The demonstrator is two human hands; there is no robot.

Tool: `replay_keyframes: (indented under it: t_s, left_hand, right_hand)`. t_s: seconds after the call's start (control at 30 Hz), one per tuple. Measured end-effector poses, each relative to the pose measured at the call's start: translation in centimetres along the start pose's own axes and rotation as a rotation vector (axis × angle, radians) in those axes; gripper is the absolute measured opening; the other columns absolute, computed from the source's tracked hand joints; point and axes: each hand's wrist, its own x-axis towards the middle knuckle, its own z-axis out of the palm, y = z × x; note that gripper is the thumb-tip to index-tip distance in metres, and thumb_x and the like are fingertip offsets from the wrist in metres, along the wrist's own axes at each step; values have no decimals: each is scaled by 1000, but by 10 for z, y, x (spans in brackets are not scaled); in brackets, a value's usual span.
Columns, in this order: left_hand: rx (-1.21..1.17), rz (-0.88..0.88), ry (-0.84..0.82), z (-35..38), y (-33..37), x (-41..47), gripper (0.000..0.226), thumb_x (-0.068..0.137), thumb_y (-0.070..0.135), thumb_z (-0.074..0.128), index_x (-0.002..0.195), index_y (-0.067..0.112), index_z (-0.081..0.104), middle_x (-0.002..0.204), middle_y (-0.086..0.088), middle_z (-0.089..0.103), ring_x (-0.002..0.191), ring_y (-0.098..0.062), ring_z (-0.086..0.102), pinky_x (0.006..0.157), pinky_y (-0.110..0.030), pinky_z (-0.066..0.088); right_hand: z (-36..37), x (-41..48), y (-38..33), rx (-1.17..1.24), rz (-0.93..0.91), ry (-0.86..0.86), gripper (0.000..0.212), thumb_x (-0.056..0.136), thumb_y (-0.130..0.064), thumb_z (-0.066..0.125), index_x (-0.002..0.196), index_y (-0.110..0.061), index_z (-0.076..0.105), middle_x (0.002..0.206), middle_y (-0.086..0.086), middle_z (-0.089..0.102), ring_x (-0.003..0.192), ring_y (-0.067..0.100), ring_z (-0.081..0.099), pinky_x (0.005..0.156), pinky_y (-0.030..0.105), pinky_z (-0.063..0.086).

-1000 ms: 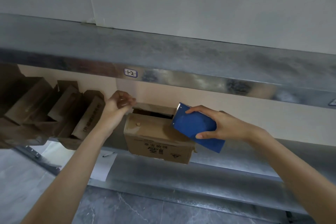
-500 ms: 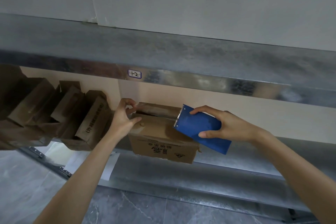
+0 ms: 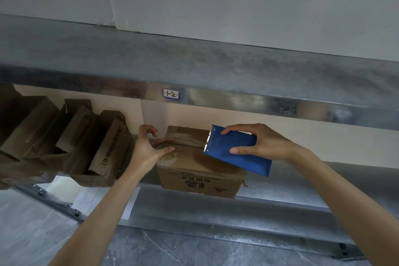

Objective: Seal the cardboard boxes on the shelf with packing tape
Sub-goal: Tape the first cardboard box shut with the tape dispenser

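Head camera, tell me: where is the cardboard box [image 3: 200, 168]?

— On the lower shelf [image 3: 216, 209], right under your hands, flaps folded shut, with a strip of tape [image 3: 187, 139] lying along the centre seam from the left end.

— And my hands?

— Your left hand [image 3: 148, 149] presses thumb and forefinger flat on the left end of the top; its other fingers are curled above, holding nothing. Your right hand [image 3: 266, 142] is clamped round the blue tape dispenser [image 3: 235, 153], toothed edge down on the seam partway along the top.

— How do I finish this strip well?

— My judgement: hold the left end pinned, draw the dispenser straight along the seam and over the right edge so tape runs down the side, then tilt the teeth in to cut. Rub the strip flat afterwards. The other boxes [image 3: 108, 149] stand just to your left, flaps apparently open, beneath the upper shelf [image 3: 216, 67] with its label [image 3: 170, 93].
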Motion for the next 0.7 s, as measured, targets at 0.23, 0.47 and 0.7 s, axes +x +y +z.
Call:
replay_keyframes:
  t_s: [0.23,0.47,0.7]
  left_hand:
    - [-122,-7,-28,-4,-11,1,60,67,-10,80,101,19,39,114,-40,50,98,-29,72,94,-38,55]
    - [-92,75,-10,1,-14,-2,58,68,-13,79,98,20,41,98,11,71,95,-10,72,91,-22,54]
    - [-142,23,46,1,-12,-4,57,65,-11,81,96,18,45,108,-25,54,96,-26,73,94,-39,55]
  right_hand:
    - [-11,14,2,32,58,-67,43,77,-56,73,118,-54,61,126,-38,53,116,-13,51,96,21,44]
    - [-10,23,3,-30,83,-122,35,81,-54,72,114,-58,61,124,-41,52,114,-14,49,96,21,44]
    - [-7,31,-2,-91,78,-109,33,82,-56,70,113,-59,61,121,-36,56,105,-7,56,90,24,51]
